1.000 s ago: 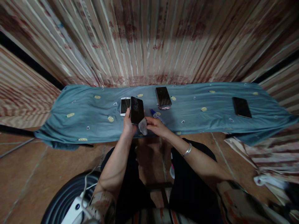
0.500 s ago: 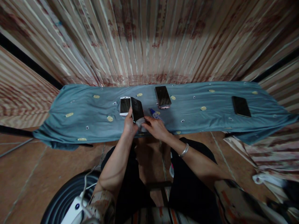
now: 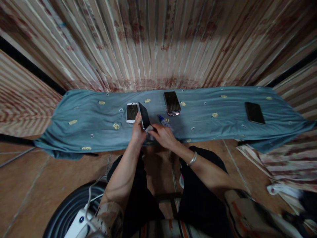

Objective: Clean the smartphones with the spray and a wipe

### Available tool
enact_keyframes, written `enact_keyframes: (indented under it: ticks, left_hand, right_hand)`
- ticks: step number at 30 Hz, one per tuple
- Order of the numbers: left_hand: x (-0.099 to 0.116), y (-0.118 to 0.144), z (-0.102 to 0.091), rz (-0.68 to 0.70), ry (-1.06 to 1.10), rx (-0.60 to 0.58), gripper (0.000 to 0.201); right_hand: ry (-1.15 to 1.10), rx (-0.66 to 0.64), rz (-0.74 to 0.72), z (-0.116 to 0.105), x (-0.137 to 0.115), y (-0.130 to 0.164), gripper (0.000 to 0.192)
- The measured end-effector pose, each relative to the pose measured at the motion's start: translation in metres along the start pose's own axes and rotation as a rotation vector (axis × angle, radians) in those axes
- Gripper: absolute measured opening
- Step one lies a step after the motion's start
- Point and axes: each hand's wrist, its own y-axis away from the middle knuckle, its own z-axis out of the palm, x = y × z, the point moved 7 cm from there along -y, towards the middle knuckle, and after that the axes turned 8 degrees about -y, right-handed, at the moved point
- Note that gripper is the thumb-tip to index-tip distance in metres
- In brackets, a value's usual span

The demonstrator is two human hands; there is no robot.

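My left hand is closed around a dark smartphone, which is tilted up on its edge above the cloth. In my right hand a small pale grey cloth is pinched against the phone's lower end. Just left of the held phone lies a white smartphone with a dark screen. A clear bottle with a blue cap lies beyond my right fingers, partly hidden by them. Farther back is a stack of phones, a black one on top.
A blue-green patterned cloth covers the narrow table. Another dark phone lies toward its right end. Striped curtains hang behind. On the floor at lower left, a white power strip with cables rests over a black ribbed round object.
The phone in my left hand has turned more edge-on, so its face looks narrower. My right hand and the grey cloth have shifted slightly at its lower end.
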Motion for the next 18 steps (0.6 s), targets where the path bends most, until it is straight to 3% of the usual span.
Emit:
enact_keyframes:
  ticks: [3, 8, 14, 18]
  left_hand:
    - [0.000, 0.002, 0.000, 0.002, -0.026, 0.020, 0.040]
    - [-0.002, 0.006, 0.000, 0.008, -0.032, 0.048, 0.038]
    - [0.000, 0.012, 0.006, 0.018, -0.058, 0.012, 0.038]
    - [-0.005, 0.018, 0.011, -0.028, -0.028, 0.021, 0.028]
  right_hand:
    - [0.060, 0.013, -0.043, -0.003, -0.010, 0.000, 0.023]
    - [0.031, 0.044, -0.088, -0.008, -0.018, -0.002, 0.022]
    - [-0.060, 0.073, 0.028, -0.018, -0.016, -0.007, 0.022]
    - [-0.004, 0.065, 0.093, -0.023, -0.017, -0.011, 0.027]
